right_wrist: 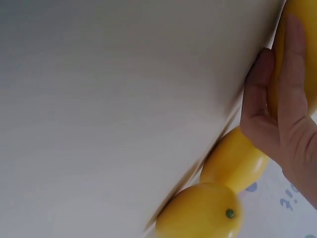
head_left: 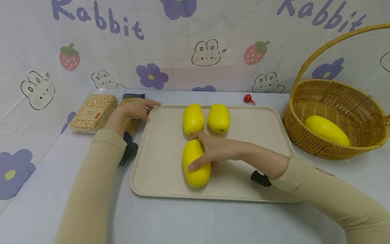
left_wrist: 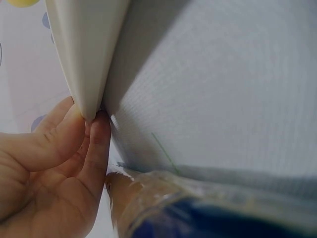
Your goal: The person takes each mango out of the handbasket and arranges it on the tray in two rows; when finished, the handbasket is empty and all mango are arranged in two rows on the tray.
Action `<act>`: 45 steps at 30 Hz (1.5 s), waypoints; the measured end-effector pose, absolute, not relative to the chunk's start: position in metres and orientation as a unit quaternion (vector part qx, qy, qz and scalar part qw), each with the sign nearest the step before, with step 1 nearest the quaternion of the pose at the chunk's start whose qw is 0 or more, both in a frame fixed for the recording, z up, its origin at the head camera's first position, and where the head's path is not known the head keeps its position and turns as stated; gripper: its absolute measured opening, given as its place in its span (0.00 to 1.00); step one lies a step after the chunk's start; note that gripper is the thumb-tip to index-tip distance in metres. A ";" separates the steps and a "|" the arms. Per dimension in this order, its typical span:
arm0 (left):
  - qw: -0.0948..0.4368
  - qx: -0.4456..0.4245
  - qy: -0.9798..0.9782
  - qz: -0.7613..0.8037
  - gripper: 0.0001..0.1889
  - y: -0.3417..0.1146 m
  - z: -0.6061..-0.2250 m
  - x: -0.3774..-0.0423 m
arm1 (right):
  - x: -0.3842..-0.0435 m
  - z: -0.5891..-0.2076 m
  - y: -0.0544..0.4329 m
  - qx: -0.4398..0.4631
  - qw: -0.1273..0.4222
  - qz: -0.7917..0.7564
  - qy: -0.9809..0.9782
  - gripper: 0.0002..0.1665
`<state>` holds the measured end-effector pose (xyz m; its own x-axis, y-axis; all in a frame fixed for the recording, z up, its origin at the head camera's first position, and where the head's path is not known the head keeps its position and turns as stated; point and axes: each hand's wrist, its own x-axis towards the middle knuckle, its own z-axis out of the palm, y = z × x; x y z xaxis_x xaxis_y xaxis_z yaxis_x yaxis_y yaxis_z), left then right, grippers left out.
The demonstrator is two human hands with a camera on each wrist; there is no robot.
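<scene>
A beige tray [head_left: 161,162] lies on the white-covered table. My left hand [head_left: 137,109] is at its far left corner; in the left wrist view the thumb and fingers pinch the tray's corner [left_wrist: 89,74]. Near the tray's front middle, my right hand [head_left: 216,149] grips a yellow oblong fruit [head_left: 192,154], thumb on the near side and fingers round the far side. Whether that fruit touches the tray, I cannot tell. Behind it on the tray lie two similar fruits, a left one [head_left: 193,118] and a right one [head_left: 219,118]; one shows a small green stem end in the right wrist view.
At the right stands a wicker basket [head_left: 323,149] with a tall handle, holding a yellow fruit [head_left: 327,130]. A bag of corn kernels [head_left: 94,112] and a long blue-ended packet [head_left: 131,127] lie left of the tray. A red lollipop [head_left: 248,98] lies behind it, before a printed cloth.
</scene>
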<state>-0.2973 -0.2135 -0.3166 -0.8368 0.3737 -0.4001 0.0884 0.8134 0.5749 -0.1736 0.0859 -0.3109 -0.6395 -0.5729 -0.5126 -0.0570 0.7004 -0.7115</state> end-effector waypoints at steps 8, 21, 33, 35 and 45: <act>0.260 0.125 0.918 0.273 0.41 -0.214 -0.315 -0.297 | -0.168 -0.311 0.082 -0.177 0.345 -0.329 0.861 0.56; 0.263 0.129 0.917 0.272 0.41 -0.213 -0.318 -0.300 | -0.168 -0.312 0.080 -0.175 0.331 -0.322 0.870 0.54; 0.265 0.120 0.913 0.286 0.42 -0.211 -0.317 -0.300 | -0.168 -0.309 0.084 -0.160 0.357 -0.344 0.854 0.53; 0.265 0.119 0.913 0.286 0.41 -0.211 -0.318 -0.300 | -0.168 -0.308 0.086 -0.160 0.360 -0.352 0.849 0.52; 0.266 0.122 0.914 0.281 0.42 -0.212 -0.316 -0.300 | -0.169 -0.293 0.105 -0.151 0.376 -0.390 0.827 0.54</act>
<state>-0.2996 -0.2117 -0.3164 -0.8290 0.3727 -0.4170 0.0745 0.8125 0.5782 -0.1692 0.1048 -0.2931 -0.6725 -0.5420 -0.5040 0.0431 0.6511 -0.7578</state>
